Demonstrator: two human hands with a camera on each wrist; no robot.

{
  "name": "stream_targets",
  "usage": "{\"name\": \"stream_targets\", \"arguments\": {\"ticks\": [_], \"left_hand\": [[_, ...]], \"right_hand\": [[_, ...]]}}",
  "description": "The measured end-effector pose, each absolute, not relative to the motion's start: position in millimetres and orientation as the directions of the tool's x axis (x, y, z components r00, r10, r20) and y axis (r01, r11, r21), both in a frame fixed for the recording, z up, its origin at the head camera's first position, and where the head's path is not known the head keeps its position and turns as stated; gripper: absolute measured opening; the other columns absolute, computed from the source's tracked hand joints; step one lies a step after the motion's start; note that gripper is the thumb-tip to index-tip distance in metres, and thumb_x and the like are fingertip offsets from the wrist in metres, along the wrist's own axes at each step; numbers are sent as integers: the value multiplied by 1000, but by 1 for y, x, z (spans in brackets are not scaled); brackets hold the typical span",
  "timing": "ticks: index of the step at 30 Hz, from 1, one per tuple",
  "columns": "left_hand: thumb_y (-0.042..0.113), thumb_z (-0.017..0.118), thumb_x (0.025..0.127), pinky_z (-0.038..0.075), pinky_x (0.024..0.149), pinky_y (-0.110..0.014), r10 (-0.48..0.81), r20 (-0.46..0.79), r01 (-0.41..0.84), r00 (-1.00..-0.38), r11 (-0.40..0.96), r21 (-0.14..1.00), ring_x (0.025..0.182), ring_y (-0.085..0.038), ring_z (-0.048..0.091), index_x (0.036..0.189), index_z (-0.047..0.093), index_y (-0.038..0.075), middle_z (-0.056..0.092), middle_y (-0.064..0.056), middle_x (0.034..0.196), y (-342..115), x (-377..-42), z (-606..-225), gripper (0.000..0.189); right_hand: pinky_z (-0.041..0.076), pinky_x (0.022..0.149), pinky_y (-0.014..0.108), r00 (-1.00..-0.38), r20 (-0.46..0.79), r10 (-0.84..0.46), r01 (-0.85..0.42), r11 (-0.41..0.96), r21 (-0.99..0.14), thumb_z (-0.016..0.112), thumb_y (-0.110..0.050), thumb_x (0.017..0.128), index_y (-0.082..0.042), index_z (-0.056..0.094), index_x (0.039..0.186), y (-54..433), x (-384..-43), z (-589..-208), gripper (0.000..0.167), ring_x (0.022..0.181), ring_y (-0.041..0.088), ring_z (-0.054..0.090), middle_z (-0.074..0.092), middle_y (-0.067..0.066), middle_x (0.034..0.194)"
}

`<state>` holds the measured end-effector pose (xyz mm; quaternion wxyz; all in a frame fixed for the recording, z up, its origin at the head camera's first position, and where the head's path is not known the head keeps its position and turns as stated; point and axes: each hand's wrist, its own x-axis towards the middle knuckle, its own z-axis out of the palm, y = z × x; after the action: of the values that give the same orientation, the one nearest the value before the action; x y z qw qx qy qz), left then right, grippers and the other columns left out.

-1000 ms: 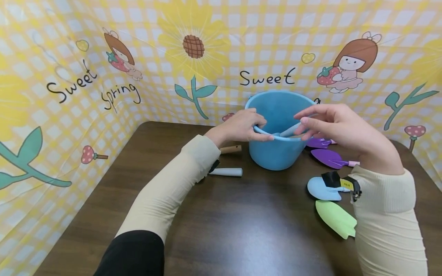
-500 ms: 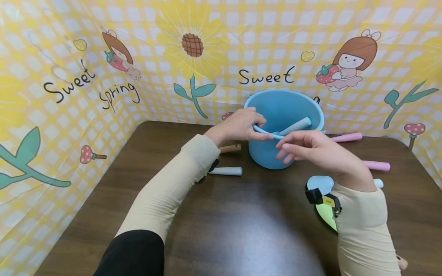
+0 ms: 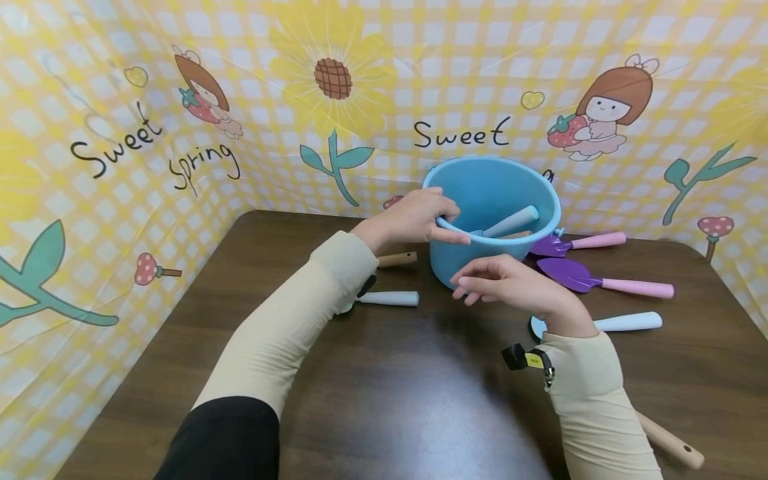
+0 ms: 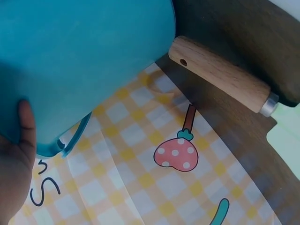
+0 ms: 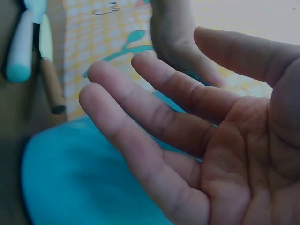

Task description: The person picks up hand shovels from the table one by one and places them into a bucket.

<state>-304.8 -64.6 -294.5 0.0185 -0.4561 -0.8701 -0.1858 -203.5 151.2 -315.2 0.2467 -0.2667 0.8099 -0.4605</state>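
Note:
A light blue bucket [image 3: 450, 267] stands at the back of the table. My left hand [image 3: 414, 217] grips its near left rim, fingers over the edge and thumb along the outside. Inside the bucket, a pale blue handle [image 3: 513, 221] leans toward the right, with a wooden handle [image 3: 517, 235] just below it. My right hand [image 3: 516, 287] hovers in front of the bucket, fingers loosely bent, holding nothing. The right wrist view shows its bare palm [image 5: 234, 154] and spread fingers. In the left wrist view, a wooden-handled tool with a light green blade [image 4: 220, 72] lies beside the bucket [image 4: 93, 51].
Right of the bucket lie a purple garden fork [image 3: 552, 247] and a purple trowel [image 3: 567, 273], both pink-handled. Nearer are a light blue trowel [image 3: 630, 322], partly behind my wrist, and a wooden handle [image 3: 672, 440]. A pale-blue-handled tool [image 3: 393, 299] lies left. Patterned cloth [image 3: 372, 40] hangs behind.
My right hand has moved from over the bucket's right rim down and left to its front, uncovering the handles inside. My left hand keeps its grip on the rim.

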Motion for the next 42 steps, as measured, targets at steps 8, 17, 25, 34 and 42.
{"name": "stream_targets", "arguments": {"ticks": [8,17,25,34,42], "left_hand": [[47,71,89,25,69,-25,801,190,811,-567,503,299,69,-17,30,65,36,16,33,2,63,-67,-308,-294,53],[46,71,90,25,68,-25,806,177,808,-565,497,316,69,-18,31,65,37,17,33,2,63,-69,-308,-291,51],[46,71,90,25,67,-24,806,166,803,-569,500,324,70,-17,30,65,35,18,32,2,64,-69,-309,-291,52],[45,71,90,25,68,-25,806,168,803,-567,496,330,70,-17,30,65,35,17,32,2,64,-71,-312,-291,52],[46,71,90,26,68,-25,806,162,799,-570,497,340,70,-17,30,65,36,18,33,2,65,-71,-312,-291,51]], "right_hand": [[47,104,55,-734,-195,-650,-168,452,-876,47,-20,105,7,53,135,133,-215,-337,41,112,33,63,63,25,126],[42,109,53,-734,-296,-611,-53,486,-872,49,-26,105,5,48,141,120,-229,-354,48,119,35,60,59,23,134],[43,109,54,-725,-324,-608,-43,509,-860,47,-27,105,6,51,137,103,-232,-360,46,120,37,62,60,24,132],[48,103,51,-756,-312,-575,-78,553,-829,45,-27,106,5,55,134,84,-231,-358,44,115,38,64,60,22,130],[47,104,49,-764,-335,-551,-66,584,-809,34,-12,107,5,53,136,74,-236,-361,38,115,38,60,56,26,134]]}}
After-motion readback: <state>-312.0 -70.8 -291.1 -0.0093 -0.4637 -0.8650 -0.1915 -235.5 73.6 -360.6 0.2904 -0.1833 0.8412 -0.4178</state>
